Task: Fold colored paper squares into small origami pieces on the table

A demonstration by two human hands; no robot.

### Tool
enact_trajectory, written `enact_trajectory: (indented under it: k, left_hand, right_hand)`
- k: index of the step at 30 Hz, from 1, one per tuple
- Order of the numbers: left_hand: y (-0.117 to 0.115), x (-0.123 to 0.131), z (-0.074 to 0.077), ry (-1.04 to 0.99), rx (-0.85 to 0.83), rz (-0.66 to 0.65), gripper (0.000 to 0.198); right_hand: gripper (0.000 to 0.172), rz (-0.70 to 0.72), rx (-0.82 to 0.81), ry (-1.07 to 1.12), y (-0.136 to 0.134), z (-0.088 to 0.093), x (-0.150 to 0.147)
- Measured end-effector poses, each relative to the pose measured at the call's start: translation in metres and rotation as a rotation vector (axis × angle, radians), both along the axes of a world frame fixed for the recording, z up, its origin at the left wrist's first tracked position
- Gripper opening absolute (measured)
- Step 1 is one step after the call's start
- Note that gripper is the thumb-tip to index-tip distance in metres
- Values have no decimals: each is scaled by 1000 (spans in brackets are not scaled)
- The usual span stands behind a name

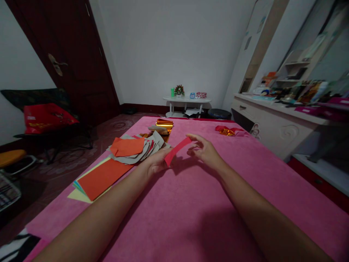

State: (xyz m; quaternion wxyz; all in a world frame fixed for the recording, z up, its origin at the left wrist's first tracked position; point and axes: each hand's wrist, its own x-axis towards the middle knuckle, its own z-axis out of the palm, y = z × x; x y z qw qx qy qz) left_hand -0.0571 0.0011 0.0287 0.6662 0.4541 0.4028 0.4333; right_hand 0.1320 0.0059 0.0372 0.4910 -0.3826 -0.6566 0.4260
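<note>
A narrow red paper strip (pixel 177 150) is stretched at a slant between my two hands, above a pink cloth. Its lower left end lies in my left hand (pixel 159 160), whose fingers are closed around it. The upper right end is pinched by my right hand (pixel 203 149) between thumb and forefinger, the other fingers curled. Just left of my left hand is a pile of grey and red paper pieces (pixel 136 154) with an orange piece (pixel 127 146) on top. Orange sheets (pixel 103 178) lie over yellow and blue ones nearer the front left.
Shiny gold foil (pixel 165 124) lies at the far left of the pink table (pixel 174 225). A red and gold bundle (pixel 227 131) is at the far right. Beyond stand a small white table (pixel 187 99) and a black round stool (pixel 219 114); a cluttered white dresser (pixel 278 120) is on the right.
</note>
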Motion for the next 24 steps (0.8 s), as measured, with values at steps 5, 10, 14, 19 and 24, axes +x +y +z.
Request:
enact_trajectory:
  k: [5, 10, 14, 19, 24]
  left_hand:
    - [-5, 3, -2, -127, -231, -318, 30]
    - [-7, 5, -6, -119, -98, -308, 16]
    - [-15, 7, -2, -47, 72, -336, 44]
    - [-15, 13, -7, -32, 122, -130, 36]
    - [-8, 17, -15, 19, 237, 120, 28]
  right_hand:
    - [17, 33, 60, 29, -10, 5, -16]
    - [31, -233, -80, 122, -8, -1, -15]
    - [31, -303, -146, 182, -5, -8, -15]
    - [30, -289, -192, 192, -9, -13, -23]
    - [31, -258, -224, 203, -13, -15, -28]
